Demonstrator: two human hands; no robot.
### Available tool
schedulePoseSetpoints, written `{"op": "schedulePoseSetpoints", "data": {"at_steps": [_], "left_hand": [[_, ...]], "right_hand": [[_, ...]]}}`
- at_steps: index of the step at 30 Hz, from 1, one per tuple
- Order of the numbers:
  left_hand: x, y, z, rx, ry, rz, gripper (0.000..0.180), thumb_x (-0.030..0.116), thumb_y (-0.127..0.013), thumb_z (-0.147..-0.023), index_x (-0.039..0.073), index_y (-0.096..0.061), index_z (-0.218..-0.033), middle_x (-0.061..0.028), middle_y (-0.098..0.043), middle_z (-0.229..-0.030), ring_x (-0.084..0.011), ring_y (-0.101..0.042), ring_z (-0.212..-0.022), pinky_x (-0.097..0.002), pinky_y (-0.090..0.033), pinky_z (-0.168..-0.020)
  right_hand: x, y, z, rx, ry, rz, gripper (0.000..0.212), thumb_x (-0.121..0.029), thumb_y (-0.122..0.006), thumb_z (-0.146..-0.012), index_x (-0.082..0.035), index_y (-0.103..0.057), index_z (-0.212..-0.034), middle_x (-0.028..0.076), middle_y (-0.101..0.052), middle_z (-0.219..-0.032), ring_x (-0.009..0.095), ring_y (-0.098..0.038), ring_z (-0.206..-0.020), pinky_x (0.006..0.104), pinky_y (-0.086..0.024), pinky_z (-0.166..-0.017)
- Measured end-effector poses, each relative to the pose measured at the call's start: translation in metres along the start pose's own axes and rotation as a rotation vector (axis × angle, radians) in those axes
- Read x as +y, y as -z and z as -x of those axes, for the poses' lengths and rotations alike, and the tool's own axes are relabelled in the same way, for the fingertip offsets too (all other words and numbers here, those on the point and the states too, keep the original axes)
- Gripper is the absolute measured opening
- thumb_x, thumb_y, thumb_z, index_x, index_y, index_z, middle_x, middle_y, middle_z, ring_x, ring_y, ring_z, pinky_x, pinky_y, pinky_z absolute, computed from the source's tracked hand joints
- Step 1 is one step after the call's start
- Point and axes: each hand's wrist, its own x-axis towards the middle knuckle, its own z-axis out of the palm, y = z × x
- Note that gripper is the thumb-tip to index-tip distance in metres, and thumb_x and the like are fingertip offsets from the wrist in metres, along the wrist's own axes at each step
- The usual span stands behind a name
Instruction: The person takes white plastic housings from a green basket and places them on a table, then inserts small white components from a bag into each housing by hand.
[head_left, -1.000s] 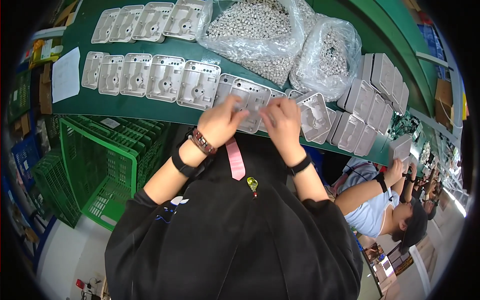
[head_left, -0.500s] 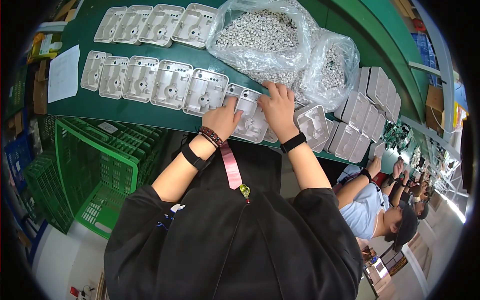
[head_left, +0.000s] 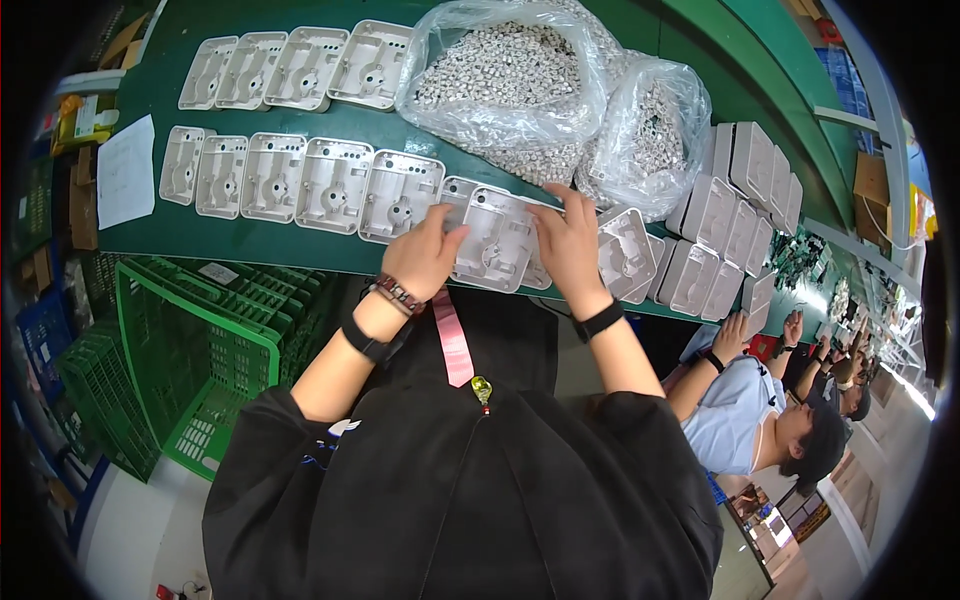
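A grey plastic housing [head_left: 497, 237] lies open side up near the table's front edge, between my two hands. My left hand [head_left: 424, 250] grips its left side, thumb against the rim. My right hand [head_left: 569, 245] has its fingers curled at the upper right corner. Another grey housing [head_left: 456, 190] shows partly behind it; my left fingertips are close to that one. To the left, several like housings [head_left: 335, 185] stand in a row, with a second row [head_left: 312, 68] farther back. Right of my right hand, a tilted housing [head_left: 625, 250] leans on others.
Behind my hands sit two clear plastic bags [head_left: 500, 112] [head_left: 648, 140] of small metallic parts. Stacked grey housings [head_left: 722, 225] stand at the right. A paper sheet [head_left: 127, 172] lies at the table's left end. Green crates [head_left: 205, 340] are at the lower left. A co-worker [head_left: 745, 405] sits at the right.
My hands have drawn slightly apart around the front housing, and my left fingers have moved from inside the housings to its left rim. The view has shifted slightly.
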Motion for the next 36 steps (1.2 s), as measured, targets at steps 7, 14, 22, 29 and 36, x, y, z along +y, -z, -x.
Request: {"op": "schedulePoseSetpoints", "data": {"at_steps": [7,14,22,29,36], "left_hand": [[0.048,-0.003,0.021,-0.268,-0.157,0.851,0.058,0.052,-0.031,-0.088,0.007,-0.034,-0.125,-0.0111,-0.057,-0.092,-0.0217,-0.058,-0.081,-0.0326,-0.044,-0.067],[0.068,-0.013,0.004,-0.697,-0.067,1.197,0.063,0.055,-0.024,-0.088,0.005,-0.035,-0.126,-0.0077,-0.05,-0.104,-0.0124,-0.051,-0.089,-0.0261,-0.042,-0.073],[0.102,-0.058,0.002,-0.764,-0.089,1.093,0.029,0.025,-0.052,-0.087,0.003,-0.048,-0.106,-0.0036,-0.055,-0.091,-0.0091,-0.051,-0.073,-0.0255,-0.04,-0.062],[0.138,-0.064,-0.002,-0.541,-0.32,0.298,0.017,0.014,-0.063,-0.078,0.005,-0.053,-0.089,-0.0047,-0.058,-0.075,-0.0153,-0.058,-0.066,-0.028,-0.042,-0.056],[0.151,-0.083,0.0,-0.388,-0.441,0.282,0.018,0.019,-0.063,-0.078,0.006,-0.052,-0.083,-0.0052,-0.053,-0.055,-0.0192,-0.052,-0.047,-0.0309,-0.037,-0.044]], "right_hand": [[-0.077,0.035,0.029,0.087,-0.151,-0.514,0.025,-0.008,-0.066,-0.067,-0.007,-0.059,-0.091,0.007,-0.053,-0.092,0.027,-0.047,-0.084,0.0372,-0.037,-0.074],[-0.048,0.055,0.052,0.22,-0.373,-0.614,0.022,-0.004,-0.065,-0.068,-0.006,-0.059,-0.089,0.007,-0.056,-0.082,0.025,-0.05,-0.081,0.034,-0.038,-0.074],[-0.017,0.077,0.09,0.375,-0.477,-0.737,0.015,0.001,-0.062,-0.072,-0.003,-0.059,-0.086,0.007,-0.055,-0.084,0.021,-0.053,-0.079,0.0299,-0.042,-0.07],[0.007,0.094,0.12,0.271,-0.623,-0.855,0.012,0.004,-0.06,-0.074,-0.002,-0.059,-0.084,0.01,-0.055,-0.089,0.018,-0.056,-0.081,0.0291,-0.046,-0.068],[0.038,0.093,0.141,0.081,-0.488,-0.613,0.012,0.003,-0.062,-0.072,-0.001,-0.059,-0.084,0.01,-0.055,-0.088,0.021,-0.057,-0.082,0.0288,-0.046,-0.07]]}}
